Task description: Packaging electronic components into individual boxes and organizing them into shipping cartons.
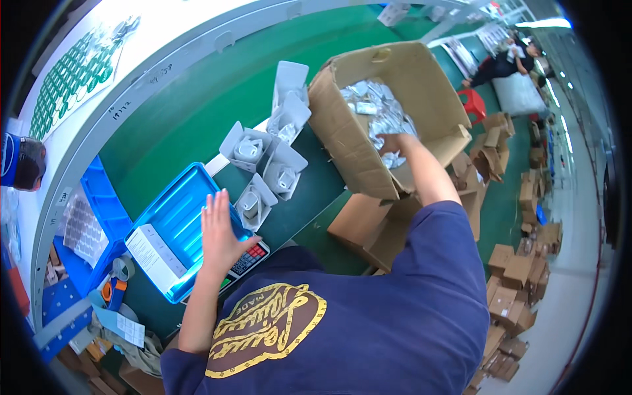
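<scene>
Nearest, the spread left hand (220, 232) rests flat on the blue tray (172, 220), while the right hand (394, 143) reaches far right into the cardboard box (349, 128), fingers closing on silvery packets (378, 108).

Four open white boxes (266, 164) clustered on green tabletop (197, 105), each holding white item. Tape roll (122, 267) and orange-handled tool (112, 289) just beside blue bin (99, 197) at left. Red stool (473, 104) on floor, far right. Brown cartons (517, 289) piled along right-hand floor. Sheet of green dots (69, 82) at upper left.
</scene>
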Motion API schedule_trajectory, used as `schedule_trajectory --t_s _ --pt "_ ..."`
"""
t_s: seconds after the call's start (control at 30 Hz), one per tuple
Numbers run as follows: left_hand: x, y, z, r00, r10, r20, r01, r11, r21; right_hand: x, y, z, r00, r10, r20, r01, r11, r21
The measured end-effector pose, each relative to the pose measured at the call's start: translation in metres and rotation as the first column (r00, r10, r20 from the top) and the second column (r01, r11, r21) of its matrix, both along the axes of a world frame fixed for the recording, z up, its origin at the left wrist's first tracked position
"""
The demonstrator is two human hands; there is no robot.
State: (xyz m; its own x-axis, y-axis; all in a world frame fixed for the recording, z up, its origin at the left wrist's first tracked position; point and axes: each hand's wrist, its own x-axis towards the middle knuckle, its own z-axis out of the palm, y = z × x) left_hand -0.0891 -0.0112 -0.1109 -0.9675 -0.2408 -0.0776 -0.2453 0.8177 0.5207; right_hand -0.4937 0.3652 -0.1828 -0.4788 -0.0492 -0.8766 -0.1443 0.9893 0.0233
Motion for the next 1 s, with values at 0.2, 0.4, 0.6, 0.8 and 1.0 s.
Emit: schedule_trajectory --t_s 0.2,0.4,0.6,0.8,1.0 --pt "-0.031 0.031 -0.042 0.992 0.061 -0.110 -0.049 0.994 0.102 0.048 -0.042 -0.048 0.996 -0.080 -0.041 0.072 0.983 -0.171" --pt "-0.028 0.041 -0.004 0.861 0.501 -0.085 -0.378 0.743 0.552 0.036 -0.042 -0.061 0.989 0.147 -0.009 -0.146 0.971 -0.188" --pt "-0.023 0.039 0.020 0.627 0.329 -0.706 -0.217 0.944 0.248 0.055 0.014 -0.057 0.947 0.320 -0.032 -0.319 0.922 -0.219" --pt "-0.018 0.039 0.044 0.722 0.581 -0.376 -0.313 0.759 0.571 -0.013 0.053 -0.056 0.907 0.409 -0.103 -0.421 0.889 -0.180" --pt "-0.004 0.036 0.055 0.788 0.609 -0.085 0.062 0.059 0.996 0.011 0.005 0.061 0.708 0.234 -0.666 -0.464 0.865 -0.189"
